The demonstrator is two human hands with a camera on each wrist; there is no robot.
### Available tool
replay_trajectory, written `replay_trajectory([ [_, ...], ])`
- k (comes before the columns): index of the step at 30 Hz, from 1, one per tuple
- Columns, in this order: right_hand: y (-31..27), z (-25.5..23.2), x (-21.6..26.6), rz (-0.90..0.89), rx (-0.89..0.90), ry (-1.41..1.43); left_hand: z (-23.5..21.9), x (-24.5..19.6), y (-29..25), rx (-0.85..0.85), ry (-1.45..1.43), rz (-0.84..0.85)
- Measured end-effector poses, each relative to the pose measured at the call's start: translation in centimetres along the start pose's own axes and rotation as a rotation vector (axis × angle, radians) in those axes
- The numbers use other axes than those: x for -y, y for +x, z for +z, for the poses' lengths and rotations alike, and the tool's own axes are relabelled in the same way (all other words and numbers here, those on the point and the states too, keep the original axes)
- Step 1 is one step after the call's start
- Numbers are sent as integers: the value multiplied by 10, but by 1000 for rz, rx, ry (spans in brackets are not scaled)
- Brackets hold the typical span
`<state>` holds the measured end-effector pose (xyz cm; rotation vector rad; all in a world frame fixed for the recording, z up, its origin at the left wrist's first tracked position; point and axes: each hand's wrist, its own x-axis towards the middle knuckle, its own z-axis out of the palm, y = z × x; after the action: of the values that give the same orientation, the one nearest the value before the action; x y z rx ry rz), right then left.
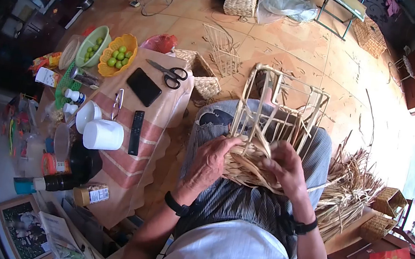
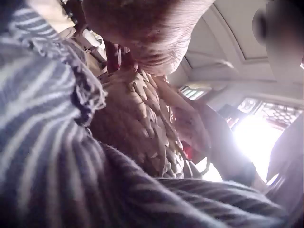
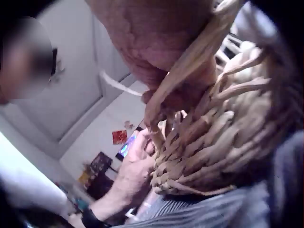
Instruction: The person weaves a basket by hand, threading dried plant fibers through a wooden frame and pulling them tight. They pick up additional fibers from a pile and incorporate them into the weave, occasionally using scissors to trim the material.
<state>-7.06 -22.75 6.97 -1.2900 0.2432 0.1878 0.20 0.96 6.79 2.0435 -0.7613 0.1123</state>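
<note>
A half-woven straw basket (image 1: 246, 171) lies across the lap, its bare stick frame (image 1: 275, 107) pointing away from the body. The left hand (image 1: 211, 157) grips the left edge of the woven part, thumb and fingers at the weaving line. On the other side, the right hand (image 1: 289, 170) has its fingers curled at the same line and pinches a flat straw strip (image 3: 183, 64). Braided rows of the basket (image 3: 204, 147) show closely in the right wrist view. In the left wrist view, the left hand (image 2: 147, 35) covers the basket's upper edge.
At left, a cloth-covered table (image 1: 128, 182) bears scissors (image 1: 172, 76), a black phone (image 1: 143, 87), a remote (image 1: 136, 133), a white cup (image 1: 103, 135) and fruit bowls (image 1: 117, 56). Loose straw (image 1: 349, 194) is heaped at right. Another stick frame (image 1: 222, 51) stands on the floor.
</note>
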Motion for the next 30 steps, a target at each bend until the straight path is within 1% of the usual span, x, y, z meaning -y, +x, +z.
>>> replay_trajectory([
  [1,-7,-6,-2,22,69,62,-2,2,-2,57,29,-24],
  [2,-14,-10,-2,75,102,61,-4,6,-5,117,56,-47],
  [3,-14,-7,-2,26,116,-50,-4,8,-8,184,82,-67],
  [5,-10,7,0,-74,129,-269,-1,9,-7,171,54,-64],
  [6,-8,11,0,-91,162,-384,1,13,-7,157,41,-54],
  [7,-7,20,28,-114,185,-802,1,13,-7,144,29,-46],
  [9,1,20,19,-170,173,-941,3,8,-12,111,93,-62],
  [12,1,1,-4,38,18,-454,7,7,-23,67,108,-61],
  [13,1,-5,13,123,17,-178,8,7,-27,53,97,-63],
  [15,1,-16,16,159,28,139,11,6,-33,34,116,-58],
  [16,-1,-13,18,168,-49,140,13,7,-35,17,130,-51],
  [17,0,-12,18,185,-72,125,16,7,-37,2,136,-41],
  [18,3,-13,10,176,-39,59,15,5,-39,23,149,-78],
  [19,3,-17,4,173,-30,-16,11,3,-34,45,180,-38],
  [20,3,-14,8,181,-39,-82,10,8,-31,84,208,-37],
  [21,5,-8,9,199,-47,-145,7,1,-27,135,268,-124],
  [23,-3,-1,-3,-7,-60,-291,13,24,-26,118,242,-111],
  [25,-18,-5,1,75,176,-153,16,47,-26,95,170,-59],
  [26,-25,-10,-4,44,247,-106,15,53,-27,79,167,-51],
  [27,-35,-16,3,18,308,-68,15,57,-29,61,168,-45],
  [29,-56,-35,3,-7,361,87,11,60,-31,41,181,-21],
  [30,-66,-49,2,-42,345,71,11,60,-33,33,187,-12],
])
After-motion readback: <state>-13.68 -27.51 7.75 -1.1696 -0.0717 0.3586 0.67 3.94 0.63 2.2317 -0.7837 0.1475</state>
